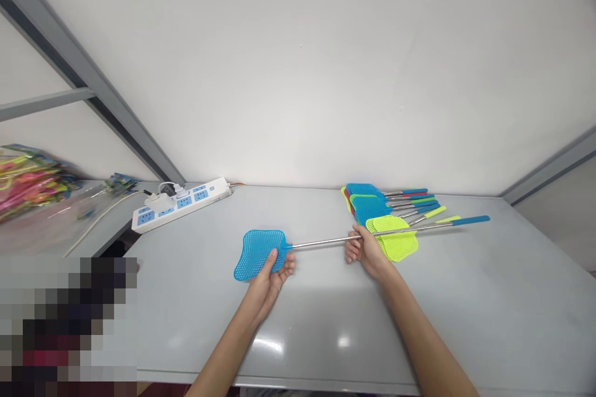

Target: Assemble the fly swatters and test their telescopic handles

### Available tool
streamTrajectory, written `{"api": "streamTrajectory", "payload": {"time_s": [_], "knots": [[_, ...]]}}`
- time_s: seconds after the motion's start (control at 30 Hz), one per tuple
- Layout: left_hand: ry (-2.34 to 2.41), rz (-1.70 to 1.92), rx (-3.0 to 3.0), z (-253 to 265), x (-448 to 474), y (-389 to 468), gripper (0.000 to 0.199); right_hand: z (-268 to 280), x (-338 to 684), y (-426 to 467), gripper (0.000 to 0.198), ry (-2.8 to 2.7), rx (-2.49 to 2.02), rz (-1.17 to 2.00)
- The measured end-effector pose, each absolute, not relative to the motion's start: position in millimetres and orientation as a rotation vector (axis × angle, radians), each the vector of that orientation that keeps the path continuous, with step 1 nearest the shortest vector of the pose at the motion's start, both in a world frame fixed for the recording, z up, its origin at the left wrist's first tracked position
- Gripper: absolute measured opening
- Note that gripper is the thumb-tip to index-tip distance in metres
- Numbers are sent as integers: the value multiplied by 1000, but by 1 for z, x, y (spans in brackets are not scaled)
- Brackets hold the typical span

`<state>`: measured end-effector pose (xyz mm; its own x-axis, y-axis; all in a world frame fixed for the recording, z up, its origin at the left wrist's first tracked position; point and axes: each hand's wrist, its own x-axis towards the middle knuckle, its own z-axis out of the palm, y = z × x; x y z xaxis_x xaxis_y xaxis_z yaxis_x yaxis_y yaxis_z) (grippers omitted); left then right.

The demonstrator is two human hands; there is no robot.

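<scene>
A blue fly swatter [259, 253] with a long extended metal rod lies across both hands, its blue handle pointing right. My left hand [274, 272] pinches the edge of its head, thumb on top and fingers underneath. Around the middle of the rod, my right hand [363, 248] is closed. Just beyond the right hand, yellow-green fly swatters [400, 247] lie on the table, partly under the held rod. Behind them is a stack of blue fly swatters [370, 206], with red and green ones showing and handles to the right.
A white power strip [216, 193] with plugs and cables stands at the back left of the grey table [186, 285]. Bagged colourful items [32, 183] sit at the far left, beyond a grey frame post [116, 118]. A white wall runs along the back.
</scene>
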<state>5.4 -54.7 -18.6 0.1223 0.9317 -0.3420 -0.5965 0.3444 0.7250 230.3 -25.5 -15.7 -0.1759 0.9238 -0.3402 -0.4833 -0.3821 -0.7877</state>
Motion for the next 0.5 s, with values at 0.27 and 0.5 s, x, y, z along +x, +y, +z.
{"api": "streamTrajectory", "payload": {"time_s": [0.27, 0.5], "knots": [[825, 1147, 502, -12, -1, -63, 26, -9, 227, -36, 40, -759, -955, 1953], [829, 1104, 446, -9, -2, -64, 28, -10, 218, -39, 40, -780, -971, 1985]]}}
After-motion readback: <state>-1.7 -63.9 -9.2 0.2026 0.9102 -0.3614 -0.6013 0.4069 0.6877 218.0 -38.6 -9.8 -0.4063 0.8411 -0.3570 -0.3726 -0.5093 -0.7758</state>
